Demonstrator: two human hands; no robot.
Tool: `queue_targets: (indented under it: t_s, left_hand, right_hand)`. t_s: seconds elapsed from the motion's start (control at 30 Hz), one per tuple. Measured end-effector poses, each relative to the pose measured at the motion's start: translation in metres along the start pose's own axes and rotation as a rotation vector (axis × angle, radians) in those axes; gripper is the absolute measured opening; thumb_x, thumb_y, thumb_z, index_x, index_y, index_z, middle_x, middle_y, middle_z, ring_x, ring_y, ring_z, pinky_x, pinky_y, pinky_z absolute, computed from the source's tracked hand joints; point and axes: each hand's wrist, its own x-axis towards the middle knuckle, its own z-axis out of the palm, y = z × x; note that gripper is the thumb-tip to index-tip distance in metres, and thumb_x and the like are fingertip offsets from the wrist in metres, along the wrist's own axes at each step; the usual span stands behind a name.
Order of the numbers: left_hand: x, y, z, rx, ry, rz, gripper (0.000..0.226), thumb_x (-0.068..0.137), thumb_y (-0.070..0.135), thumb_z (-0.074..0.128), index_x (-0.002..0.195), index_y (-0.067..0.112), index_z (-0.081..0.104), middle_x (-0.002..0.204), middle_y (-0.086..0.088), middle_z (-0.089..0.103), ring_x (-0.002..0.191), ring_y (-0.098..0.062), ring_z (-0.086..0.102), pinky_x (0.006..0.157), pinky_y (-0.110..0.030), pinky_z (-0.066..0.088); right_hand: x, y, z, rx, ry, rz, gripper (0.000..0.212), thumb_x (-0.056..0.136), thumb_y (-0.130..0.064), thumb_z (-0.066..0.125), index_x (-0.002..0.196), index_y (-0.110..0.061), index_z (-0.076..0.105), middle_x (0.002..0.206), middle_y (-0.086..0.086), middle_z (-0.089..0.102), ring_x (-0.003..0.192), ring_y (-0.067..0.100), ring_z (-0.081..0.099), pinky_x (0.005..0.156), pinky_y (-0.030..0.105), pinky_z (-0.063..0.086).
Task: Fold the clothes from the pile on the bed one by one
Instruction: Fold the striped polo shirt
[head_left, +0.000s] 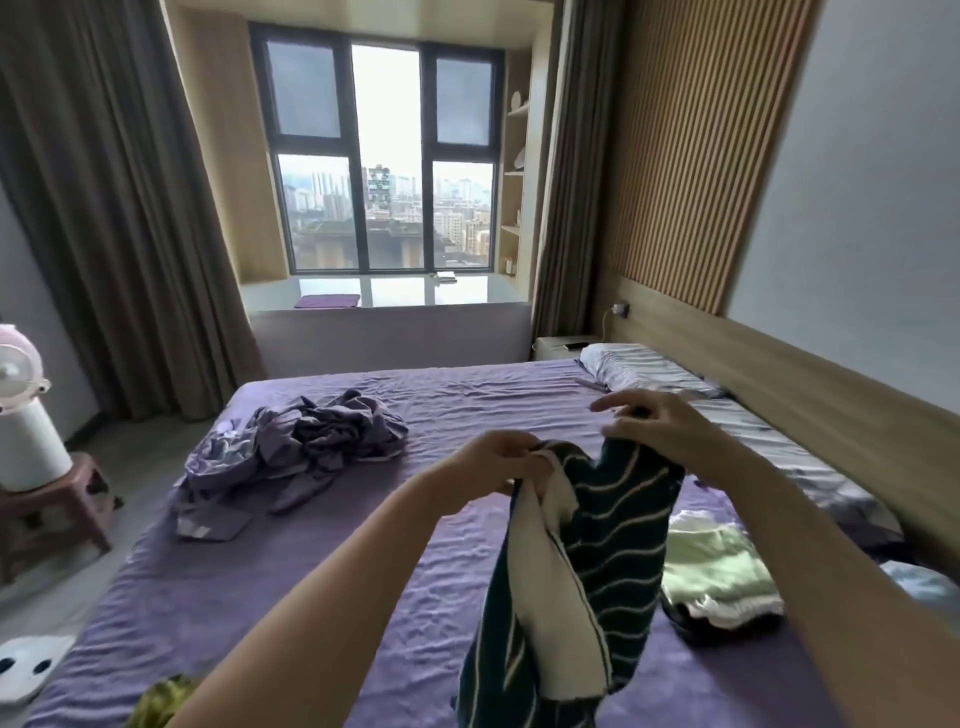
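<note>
a: item one, what i hold. a dark green knitted garment with thin wavy cream stripes and a cream panel (587, 561), lifted above the purple-sheeted bed (260, 597), near and a little right of middle. my left hand (498, 462) pinches its top edge at the cream part; my right hand (660, 426) grips the other top corner, forefinger stretched out. the hands are close together, each closed on cloth.

b: why held up so?

a: my guess: hanging it by the top lets it drop straight, so i can find the shoulders before laying it flat. it is bunched, not yet folded.

b: item two, the pile?

a: a rumpled heap of lavender and grey-purple clothes (296, 447), far left on the bed, well apart from the hands. it is not small, so much work remains, i judge.

b: finished pieces?

a: a folded pale green and white stack (722, 577) lies on the bed at near right, over something dark, just beside the hanging garment. a yellow-green cloth (156, 701) shows at the near left edge.

b: containers?

a: none hold clothes. a striped pillow (639, 369) sits far right by the headboard; a white fan on a brown stool (47, 499) stands left of the bed.
</note>
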Motion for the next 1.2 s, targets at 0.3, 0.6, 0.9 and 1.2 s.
queue_targets:
  t_s: [0.3,0.6,0.9,1.2]
  left_hand:
    - [-0.015,-0.004,-0.029,-0.029,0.037,0.062,0.015,0.085,0.017,0.071,0.089,0.019,0.057,0.079,0.001,0.063,0.074,-0.017,0.053,0.068,-0.03,0.04]
    - [-0.053,-0.056,-0.052,-0.055,0.041,-0.053,0.007,0.085,0.015,0.07,0.081,0.015,0.065,0.066,0.008,0.061,0.065,-0.009,0.055,0.058,-0.016,0.042]
    - [-0.065,-0.049,-0.046,-0.063,0.012,-0.01,0.01,0.096,0.018,0.055,0.106,0.018,0.054,0.066,0.009,0.062,0.052,-0.006,0.051,0.049,-0.016,0.043]
    - [-0.05,-0.087,-0.003,0.0,0.252,-0.196,0.013,0.098,0.027,0.05,0.097,0.015,0.052,0.077,-0.006,0.063,0.068,-0.019,0.057,0.059,-0.024,0.048]
  right_hand:
    - [0.014,-0.017,0.034,0.24,-0.118,0.004,0.012,0.086,-0.009,0.064,0.092,0.0,0.069,0.063,0.003,0.062,0.055,0.012,0.06,0.051,0.016,0.047]
    - [0.02,-0.004,0.042,0.732,-0.009,0.115,0.006,0.084,-0.008,0.058,0.084,-0.009,0.064,0.069,0.005,0.062,0.063,0.017,0.058,0.057,0.023,0.051]
    - [0.033,0.062,0.036,0.978,0.053,0.393,0.025,0.093,-0.02,0.046,0.076,-0.01,0.06,0.06,0.006,0.062,0.055,0.02,0.06,0.066,0.034,0.045]
    - [0.061,0.122,0.004,0.935,-0.008,0.398,0.028,0.094,-0.017,0.046,0.072,-0.011,0.061,0.057,0.005,0.062,0.051,0.017,0.061,0.057,0.029,0.048]
